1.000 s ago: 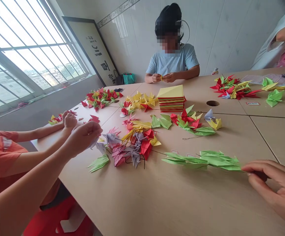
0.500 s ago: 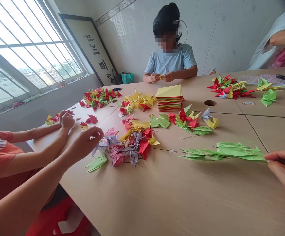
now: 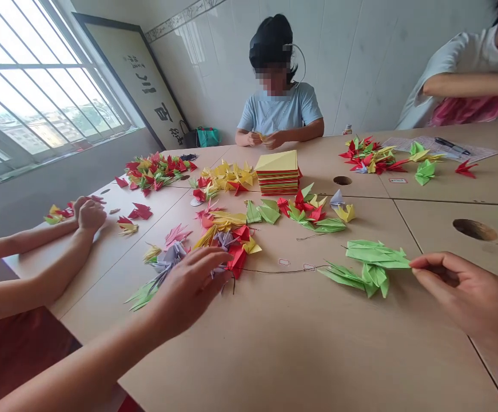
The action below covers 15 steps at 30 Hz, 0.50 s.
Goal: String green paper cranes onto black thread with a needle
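My right hand (image 3: 467, 292) pinches the right end of a cluster of green folded-paper pieces (image 3: 375, 257) at the right. From that cluster a dark thread (image 3: 274, 272) runs left across the table. My left hand (image 3: 197, 283) hovers with its fingers spread beside a pile of purple, red and yellow folded paper (image 3: 235, 243), near the thread's left end; nothing is seen in its grasp. Left of my left hand lie purple folded pieces (image 3: 169, 260) and a green one (image 3: 142, 294).
A stack of square paper (image 3: 278, 174) stands mid-table, with yellow folded pieces (image 3: 227, 176) and red-green piles around it. Across the table a person (image 3: 281, 111) handles something yellow. Another person's hands (image 3: 88, 214) rest at the left; a third person sits at the back right.
My left hand has moved right and down to the mixed pile. The green cluster has bunched and shifted, still pinched by my right hand. The view has turned right.
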Tool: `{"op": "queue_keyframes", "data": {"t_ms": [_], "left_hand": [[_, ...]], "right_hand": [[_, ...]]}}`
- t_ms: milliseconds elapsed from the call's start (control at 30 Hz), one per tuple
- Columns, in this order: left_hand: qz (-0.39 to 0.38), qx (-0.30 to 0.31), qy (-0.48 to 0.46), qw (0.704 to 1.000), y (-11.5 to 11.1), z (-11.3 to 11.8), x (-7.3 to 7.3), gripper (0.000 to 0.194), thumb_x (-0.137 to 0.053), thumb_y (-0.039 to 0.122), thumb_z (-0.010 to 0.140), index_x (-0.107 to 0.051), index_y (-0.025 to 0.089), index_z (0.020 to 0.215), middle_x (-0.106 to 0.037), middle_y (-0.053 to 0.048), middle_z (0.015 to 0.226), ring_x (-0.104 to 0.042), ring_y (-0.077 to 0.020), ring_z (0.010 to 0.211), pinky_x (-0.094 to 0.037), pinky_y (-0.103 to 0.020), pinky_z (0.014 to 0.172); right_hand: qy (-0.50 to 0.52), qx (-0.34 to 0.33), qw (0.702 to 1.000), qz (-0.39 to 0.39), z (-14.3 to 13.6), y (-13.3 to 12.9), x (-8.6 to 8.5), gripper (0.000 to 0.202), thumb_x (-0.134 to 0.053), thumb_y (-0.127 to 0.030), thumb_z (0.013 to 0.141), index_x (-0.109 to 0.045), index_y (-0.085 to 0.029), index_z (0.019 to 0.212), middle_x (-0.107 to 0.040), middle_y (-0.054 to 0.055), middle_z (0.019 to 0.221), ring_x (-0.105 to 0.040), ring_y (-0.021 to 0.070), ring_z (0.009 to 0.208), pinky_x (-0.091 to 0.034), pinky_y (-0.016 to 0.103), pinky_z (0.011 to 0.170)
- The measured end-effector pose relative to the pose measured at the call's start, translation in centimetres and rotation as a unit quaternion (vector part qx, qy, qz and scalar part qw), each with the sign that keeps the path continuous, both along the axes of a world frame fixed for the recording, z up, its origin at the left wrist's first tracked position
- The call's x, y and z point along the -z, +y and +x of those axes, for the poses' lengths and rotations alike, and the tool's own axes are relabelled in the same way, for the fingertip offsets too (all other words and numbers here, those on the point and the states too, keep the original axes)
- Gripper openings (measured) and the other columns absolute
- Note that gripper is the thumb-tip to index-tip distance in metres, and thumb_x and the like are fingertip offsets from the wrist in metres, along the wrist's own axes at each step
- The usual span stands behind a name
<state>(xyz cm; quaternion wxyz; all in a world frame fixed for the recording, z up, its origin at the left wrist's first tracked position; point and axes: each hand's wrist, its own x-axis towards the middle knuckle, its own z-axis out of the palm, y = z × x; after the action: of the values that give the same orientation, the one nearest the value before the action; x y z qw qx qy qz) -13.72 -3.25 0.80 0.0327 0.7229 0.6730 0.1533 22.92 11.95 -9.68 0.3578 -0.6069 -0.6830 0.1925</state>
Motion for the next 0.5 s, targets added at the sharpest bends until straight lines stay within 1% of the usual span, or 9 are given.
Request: {"op": "queue_keyframes", "data": {"t_ms": [67,100,167,233,300,367,400,467,500], "left_hand": [[-0.054,0.073,-0.017,0.996,0.8,2.9,1.5,0.031,-0.042,0.031,0.092,-0.054,0.024,0.12,-0.059,-0.006,0.125,-0.059,-0.0193,0.107,-0.05,-0.029,0.087],[-0.074,0.085,-0.015,0.993,1.4,4.1,2.2,0.035,-0.041,0.03,0.093,-0.051,0.024,0.125,-0.056,-0.006,0.13,-0.058,-0.0206,0.11,-0.05,-0.03,0.087],[-0.109,0.077,0.009,0.991,2.6,5.8,3.4,0.043,-0.041,0.028,0.091,-0.043,0.023,0.134,-0.05,-0.009,0.137,-0.06,-0.0243,0.108,-0.052,-0.035,0.084],[-0.13,0.047,0.037,0.99,3.7,6.5,4.0,0.045,-0.041,0.026,0.09,-0.041,0.021,0.135,-0.051,-0.013,0.135,-0.063,-0.0274,0.103,-0.053,-0.037,0.079],[-0.14,0.03,0.048,0.989,4.4,6.5,4.3,0.04,-0.04,0.026,0.089,-0.049,0.019,0.127,-0.06,-0.015,0.121,-0.066,-0.0278,0.091,-0.053,-0.037,0.071],[-0.148,0.032,0.046,0.987,4.6,6.0,4.3,0.028,-0.039,0.026,0.089,-0.059,0.02,0.108,-0.067,-0.011,0.098,-0.067,-0.0249,0.079,-0.052,-0.033,0.064],[-0.155,0.037,0.044,0.986,4.5,5.6,4.3,0.025,-0.038,0.026,0.089,-0.061,0.021,0.096,-0.068,-0.007,0.087,-0.067,-0.0225,0.073,-0.05,-0.031,0.061],[-0.167,0.043,0.039,0.984,4.0,4.7,4.3,0.026,-0.035,0.025,0.09,-0.057,0.022,0.076,-0.065,-0.003,0.072,-0.063,-0.0184,0.062,-0.047,-0.027,0.056],[-0.173,0.037,0.035,0.984,3.6,4.3,4.2,0.027,-0.034,0.026,0.09,-0.055,0.023,0.072,-0.064,-0.002,0.07,-0.061,-0.0175,0.059,-0.046,-0.027,0.055]], "right_hand": [[0.027,0.01,0.998,-0.054,-0.7,-0.3,-1.0,0.016,-0.057,-0.036,0.063,-0.063,-0.024,0.071,-0.067,0.002,0.069,-0.06,0.0197,0.062,-0.042,0.029,0.056],[0.057,-0.001,0.996,-0.073,-0.9,-0.4,-1.3,0.017,-0.059,-0.036,0.061,-0.063,-0.022,0.07,-0.066,0.003,0.069,-0.059,0.02,0.062,-0.042,0.03,0.056],[0.119,-0.008,0.99,-0.07,-1.1,-0.4,-1.6,0.018,-0.06,-0.035,0.06,-0.063,-0.02,0.069,-0.065,0.004,0.07,-0.057,0.0202,0.065,-0.041,0.03,0.058],[0.146,-0.014,0.987,-0.064,-1.1,-0.3,-1.5,0.016,-0.059,-0.034,0.063,-0.062,-0.02,0.071,-0.063,0.002,0.07,-0.056,0.0186,0.066,-0.042,0.029,0.06],[0.177,-0.019,0.982,-0.062,-1.1,-0.1,-1.3,0.015,-0.058,-0.033,0.065,-0.06,-0.02,0.072,-0.06,0.001,0.069,-0.055,0.017,0.065,-0.042,0.028,0.059],[0.209,-0.026,0.975,-0.063,-1.1,0.0,-1.2,0.014,-0.059,-0.031,0.067,-0.059,-0.019,0.074,-0.059,0.0,0.068,-0.053,0.0158,0.064,-0.042,0.027,0.059],[0.225,-0.029,0.972,-0.062,-1.1,0.1,-1.1,0.013,-0.059,-0.031,0.068,-0.059,-0.019,0.075,-0.058,0.0,0.068,-0.053,0.0155,0.065,-0.042,0.027,0.059],[0.255,-0.034,0.964,-0.061,-1.3,0.0,-1.2,0.011,-0.06,-0.029,0.07,-0.058,-0.019,0.075,-0.058,0.0,0.069,-0.052,0.0152,0.066,-0.042,0.027,0.06],[0.269,-0.036,0.961,-0.061,-1.3,-0.1,-1.3,0.011,-0.06,-0.028,0.07,-0.058,-0.019,0.075,-0.058,0.0,0.069,-0.052,0.015,0.067,-0.042,0.027,0.061]]}}
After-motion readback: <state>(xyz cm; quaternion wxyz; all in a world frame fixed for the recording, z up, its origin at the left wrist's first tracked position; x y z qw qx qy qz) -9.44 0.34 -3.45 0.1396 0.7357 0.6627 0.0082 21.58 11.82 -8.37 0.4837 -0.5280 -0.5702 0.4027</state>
